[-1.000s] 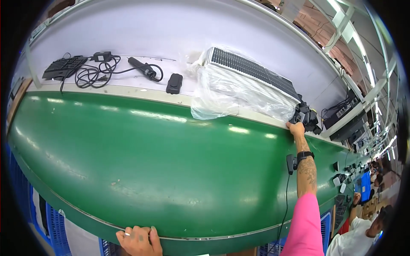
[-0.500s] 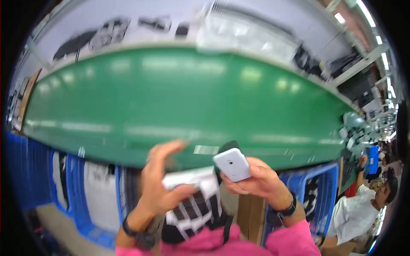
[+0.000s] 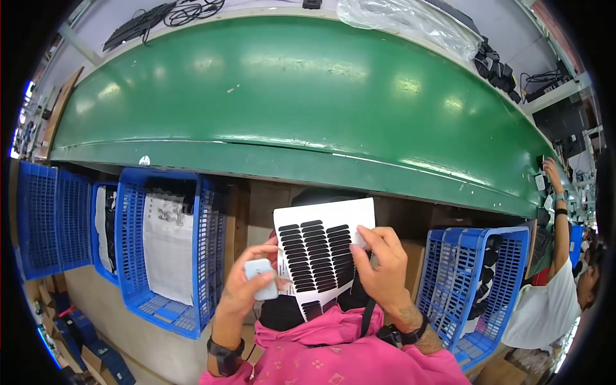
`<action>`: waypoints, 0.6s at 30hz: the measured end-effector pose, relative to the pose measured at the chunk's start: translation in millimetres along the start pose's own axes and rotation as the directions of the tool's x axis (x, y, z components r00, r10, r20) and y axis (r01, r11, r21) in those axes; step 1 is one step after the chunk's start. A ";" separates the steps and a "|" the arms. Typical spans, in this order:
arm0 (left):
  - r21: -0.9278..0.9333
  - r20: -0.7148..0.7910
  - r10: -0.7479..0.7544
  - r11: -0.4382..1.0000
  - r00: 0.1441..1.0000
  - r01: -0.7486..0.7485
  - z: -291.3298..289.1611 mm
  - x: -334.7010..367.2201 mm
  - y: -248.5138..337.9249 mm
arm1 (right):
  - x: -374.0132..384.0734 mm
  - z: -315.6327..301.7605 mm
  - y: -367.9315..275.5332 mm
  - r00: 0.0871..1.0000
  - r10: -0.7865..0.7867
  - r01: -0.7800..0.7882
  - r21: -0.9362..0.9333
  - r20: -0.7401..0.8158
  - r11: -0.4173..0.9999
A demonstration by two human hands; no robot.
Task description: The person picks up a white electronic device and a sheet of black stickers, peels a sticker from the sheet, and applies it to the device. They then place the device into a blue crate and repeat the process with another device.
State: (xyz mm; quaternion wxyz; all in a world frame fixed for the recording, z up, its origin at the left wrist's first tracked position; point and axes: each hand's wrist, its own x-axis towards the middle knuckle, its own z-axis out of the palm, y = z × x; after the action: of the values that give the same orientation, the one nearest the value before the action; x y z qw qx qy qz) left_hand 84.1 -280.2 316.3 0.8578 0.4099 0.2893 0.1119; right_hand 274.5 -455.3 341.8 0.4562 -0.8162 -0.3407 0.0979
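Observation:
My left hand [image 3: 240, 285] is closed round a small pale, round-cornered device [image 3: 261, 278], its flat face turned up. Behind that device is a white sheet of black stickers [image 3: 314, 253], with its lower part over my lap. The stickers are narrow strips with rounded ends, set in three columns, plus a smaller group below. My right hand [image 3: 386, 264] pinches the sheet's right edge between thumb and fingers, beside the right column. Whether a sticker is lifted there, I cannot tell. Fingers of my left hand lie close to the sheet's left edge.
A green bench [image 3: 256, 96] spans the view ahead. Blue crates [image 3: 131, 301] stand at the left; another blue crate [image 3: 443, 269] with black items is at the right. Cables [image 3: 192, 11] and a plastic-wrapped item [image 3: 410, 22] lie beyond the bench. A person in white [image 3: 542, 308] reaches toward its right end.
The pale device has passed from my right hand to my left. My right hand has moved onto the sticker sheet, which is now raised into fuller view. The view has tilted lower.

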 end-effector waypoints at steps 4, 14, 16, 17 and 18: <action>0.052 0.093 -0.047 0.998 0.995 0.042 22.3 9.8 0.6 | 6.6 12.0 -11.6 0.983 -0.163 0.141 -0.234 -0.081 0.962; 0.112 0.015 -0.052 0.992 0.999 0.050 33.8 13.0 -6.1 | 8.7 9.9 -8.3 0.983 0.109 -0.113 -0.021 -0.149 0.993; 0.115 -0.002 -0.067 0.991 0.998 0.067 34.5 16.9 -6.6 | 12.5 7.1 -2.1 0.978 0.174 -0.160 0.128 -0.115 0.979; 0.104 0.000 -0.068 0.992 0.998 0.068 34.4 19.5 -6.6 | 14.8 6.7 -1.6 0.984 0.142 -0.130 0.115 -0.102 0.985; 0.093 0.004 -0.069 0.993 0.998 0.068 33.9 22.0 -6.3 | 14.4 7.0 0.3 0.984 0.146 -0.135 0.114 -0.100 0.984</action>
State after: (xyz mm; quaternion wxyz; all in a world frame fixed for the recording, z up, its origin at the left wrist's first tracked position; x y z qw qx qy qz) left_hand 121.6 -296.4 319.4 0.8422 0.4394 0.3051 0.0672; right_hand 282.1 -441.4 339.8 0.5090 -0.8167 -0.2513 0.1037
